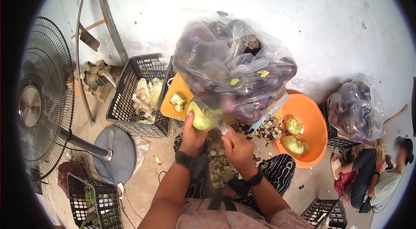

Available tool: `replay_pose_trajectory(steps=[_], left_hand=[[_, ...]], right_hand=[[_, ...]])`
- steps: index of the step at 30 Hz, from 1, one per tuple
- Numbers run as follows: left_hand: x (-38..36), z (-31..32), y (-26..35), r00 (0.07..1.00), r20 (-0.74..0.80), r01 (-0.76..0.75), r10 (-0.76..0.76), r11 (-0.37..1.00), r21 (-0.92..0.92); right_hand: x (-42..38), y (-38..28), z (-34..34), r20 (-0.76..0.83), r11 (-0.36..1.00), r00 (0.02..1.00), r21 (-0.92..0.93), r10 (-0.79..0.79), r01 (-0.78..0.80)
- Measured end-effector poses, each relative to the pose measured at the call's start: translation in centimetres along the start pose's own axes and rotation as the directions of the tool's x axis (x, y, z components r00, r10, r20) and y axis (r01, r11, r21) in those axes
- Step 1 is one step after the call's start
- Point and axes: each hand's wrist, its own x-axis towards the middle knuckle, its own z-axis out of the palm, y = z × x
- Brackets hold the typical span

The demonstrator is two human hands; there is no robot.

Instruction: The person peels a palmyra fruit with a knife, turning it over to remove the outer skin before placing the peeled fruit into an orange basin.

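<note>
My left hand [193, 136] holds a peeled eggplant [200, 120], pale green, its fingers curled under and around it. My right hand [239, 147] is closed on the light handle of a knife [222, 126], with the tool right at the eggplant's side. Just beyond both hands, a big clear plastic bag [208, 62] full of purple eggplants rests on a yellow surface [172, 86]. A pale peeled piece [177, 102] lies on that surface, left of the bag. Dark and pale peelings [268, 130] are scattered below and to the right of my hands.
At right stands an orange basin [318, 120] with several peeled eggplants. A black crate [134, 69] holding pale scraps is at left, near a standing fan [45, 99]. Another bag of eggplants [353, 108] and a seated person [381, 177] are far right.
</note>
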Motion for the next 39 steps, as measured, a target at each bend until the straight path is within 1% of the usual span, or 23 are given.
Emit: replay_pose_trajectory(steps=[3, 6, 8, 15, 17, 21, 23, 24, 26, 27, 29, 30, 32, 33, 35, 36, 38, 39], left_hand=[[-0.1, 0.5, 0.0, 1.000, 0.013, -0.004, 0.004, 0.999, 0.045], [0.0, 0.4, 0.1, 0.999, 0.043, 0.011, -0.012, 0.999, 0.030], [0.1, -0.2, -0.1, 1.000, 0.022, 0.003, -0.004, 0.999, 0.052], [0.2, 0.0, -0.1, 1.000, 0.014, -0.007, 0.007, 0.999, 0.036], [0.3, -0.1, -0.3, 1.000, -0.004, -0.030, 0.030, 0.999, 0.018], [0.2, -0.1, -0.2, 1.000, 0.003, -0.024, 0.024, 1.000, 0.017], [0.1, -0.2, -0.2, 1.000, 0.012, -0.016, 0.016, 1.000, 0.015], [0.2, -0.3, -0.2, 1.000, 0.013, -0.018, 0.018, 1.000, 0.013], [0.3, -0.5, -0.3, 1.000, 0.007, -0.015, 0.015, 1.000, 0.023], [0.3, -0.6, -0.4, 1.000, 0.006, -0.011, 0.011, 1.000, 0.024], [0.3, -0.6, -0.5, 0.999, -0.029, -0.015, 0.015, 1.000, -0.003], [0.4, -0.5, -0.4, 1.000, -0.028, -0.012, 0.012, 1.000, -0.001], [0.3, -0.5, -0.3, 0.999, -0.034, 0.007, -0.006, 1.000, 0.030], [0.3, -0.3, -0.2, 0.999, -0.034, 0.005, -0.004, 1.000, 0.030], [0.1, 0.2, 0.1, 1.000, -0.027, 0.016, -0.014, 0.997, 0.075], [0.1, 0.3, 0.2, 1.000, -0.028, 0.015, -0.013, 0.997, 0.077], [0.1, 0.4, 0.3, 0.999, -0.022, 0.030, -0.029, 0.998, 0.060], [0.1, 0.3, 0.4, 0.999, -0.024, 0.031, -0.029, 0.998, 0.061]], right_hand=[[-0.4, 0.2, -0.1, -0.049, 0.999, 0.999, 0.037, -0.004, 0.005], [0.3, -0.2, -0.2, -0.024, 1.000, 1.000, 0.016, -0.003, 0.003], [0.6, -0.4, -0.2, 0.057, 0.997, 0.996, -0.026, 0.071, -0.070], [2.1, -1.0, 0.6, 0.038, 0.997, 0.996, -0.016, 0.075, -0.074], [2.4, -1.1, 0.6, 0.055, 0.995, 0.994, 0.023, 0.095, -0.097], [2.2, -1.3, 0.3, 0.082, 0.991, 0.989, 0.034, 0.127, -0.130], [1.4, -1.4, 0.0, 0.084, 0.974, 0.981, 0.134, 0.175, -0.185], [1.0, -1.5, 0.0, 0.084, 0.974, 0.981, 0.133, 0.172, -0.183], [0.2, -1.6, 0.0, 0.028, 0.947, 0.974, 0.229, 0.224, -0.225], [0.3, -1.7, -0.1, 0.028, 0.947, 0.973, 0.227, 0.228, -0.228], [0.8, -2.0, -0.6, 0.100, 0.940, 0.963, 0.211, 0.251, -0.267], [1.1, -1.8, -0.5, 0.098, 0.940, 0.962, 0.211, 0.253, -0.269], [1.5, -1.3, -0.1, 0.145, 0.929, 0.941, 0.170, 0.305, -0.327], [1.7, -0.7, 0.2, 0.146, 0.930, 0.942, 0.171, 0.303, -0.325], [1.7, 1.2, 1.1, 0.150, 0.897, 0.912, 0.181, 0.381, -0.404], [1.4, 1.8, 1.5, 0.150, 0.896, 0.912, 0.184, 0.380, -0.404], [0.6, 2.8, 2.2, 0.064, 0.888, 0.942, 0.319, 0.329, -0.332], [0.6, 2.3, 1.6, 0.066, 0.887, 0.941, 0.320, 0.330, -0.334]])
